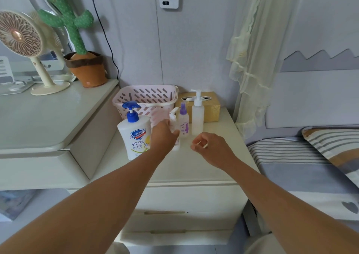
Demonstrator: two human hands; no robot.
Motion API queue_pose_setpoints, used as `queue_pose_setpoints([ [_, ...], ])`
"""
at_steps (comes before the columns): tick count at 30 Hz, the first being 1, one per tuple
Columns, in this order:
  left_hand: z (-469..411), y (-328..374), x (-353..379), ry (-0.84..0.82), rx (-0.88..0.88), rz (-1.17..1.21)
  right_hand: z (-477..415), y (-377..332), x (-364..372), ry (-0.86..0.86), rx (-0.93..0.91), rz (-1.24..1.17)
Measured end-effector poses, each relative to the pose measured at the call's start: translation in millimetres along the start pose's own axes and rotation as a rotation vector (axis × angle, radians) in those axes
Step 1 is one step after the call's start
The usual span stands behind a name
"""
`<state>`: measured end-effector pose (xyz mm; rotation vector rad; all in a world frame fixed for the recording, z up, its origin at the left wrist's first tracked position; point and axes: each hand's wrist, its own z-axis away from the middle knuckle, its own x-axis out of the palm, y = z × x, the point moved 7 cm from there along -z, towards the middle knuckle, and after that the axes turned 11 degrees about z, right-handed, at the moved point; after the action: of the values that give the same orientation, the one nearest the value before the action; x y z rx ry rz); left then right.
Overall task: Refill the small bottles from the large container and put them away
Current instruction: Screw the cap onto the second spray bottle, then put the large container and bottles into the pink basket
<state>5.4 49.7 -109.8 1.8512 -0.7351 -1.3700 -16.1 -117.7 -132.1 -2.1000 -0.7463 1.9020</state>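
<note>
A large white Safeguard hand-soap container (134,137) with a blue pump stands at the left of the cream nightstand (194,168). My left hand (165,135) grips a small clear pump bottle (174,117) that stands just right of it; the hand hides most of that bottle. Behind stand a small spray bottle (184,123) with a purple cap and a taller frosted pump bottle (197,117). My right hand (208,146) hovers over the nightstand to the right, fingers loosely curled, holding nothing that I can make out.
A pink slotted basket (147,98) and a gold tissue box (210,108) stand at the back of the nightstand against the wall. A higher dresser (48,117) with a fan and a toy cactus is on the left. A bed (301,156) lies to the right.
</note>
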Motion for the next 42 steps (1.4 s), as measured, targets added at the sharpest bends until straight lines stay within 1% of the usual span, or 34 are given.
queue_pose_setpoints([
  [9, -20, -2, 1, 0.022, -0.106, -0.009, -1, 17, -2, -0.036, 0.018, -0.023],
  [13, -16, -1, -1, 0.025, -0.110, 0.021, 2, 18, -2, -0.045, 0.014, -0.016],
  [17, -7, 6, -9, 0.043, -0.067, -0.029, 4, 12, -7, -0.042, 0.004, -0.005],
  [22, 11, 22, -30, 0.045, 0.079, -0.037, 5, -11, -22, -0.029, -0.023, 0.004],
  [25, 21, 31, -43, 0.034, 0.189, -0.092, 6, -24, -32, -0.015, -0.050, 0.010],
  [28, 32, 47, -65, 0.047, 0.368, -0.150, 8, -39, -43, -0.008, -0.076, 0.019],
  [30, 41, 58, -82, 0.103, 0.520, -0.244, 8, -48, -50, -0.010, -0.087, 0.018],
  [31, 42, 62, -88, 0.153, 0.590, -0.328, 8, -50, -52, -0.010, -0.088, 0.022],
  [32, 43, 63, -98, 0.216, 0.623, -0.417, 7, -53, -55, -0.007, -0.093, 0.028],
  [33, 41, 63, -107, 0.258, 0.603, -0.501, 5, -57, -58, -0.003, -0.089, 0.033],
  [34, 37, 59, -113, 0.266, 0.535, -0.566, 3, -58, -59, 0.000, -0.078, 0.034],
  [36, 23, 46, -126, 0.246, 0.366, -0.635, -4, -62, -66, 0.023, -0.046, 0.036],
  [38, 14, 37, -132, 0.207, 0.272, -0.673, -13, -65, -75, 0.068, -0.010, 0.073],
  [42, 2, 35, -132, 0.080, 0.157, -0.546, -33, -70, -88, 0.108, 0.038, 0.217],
])
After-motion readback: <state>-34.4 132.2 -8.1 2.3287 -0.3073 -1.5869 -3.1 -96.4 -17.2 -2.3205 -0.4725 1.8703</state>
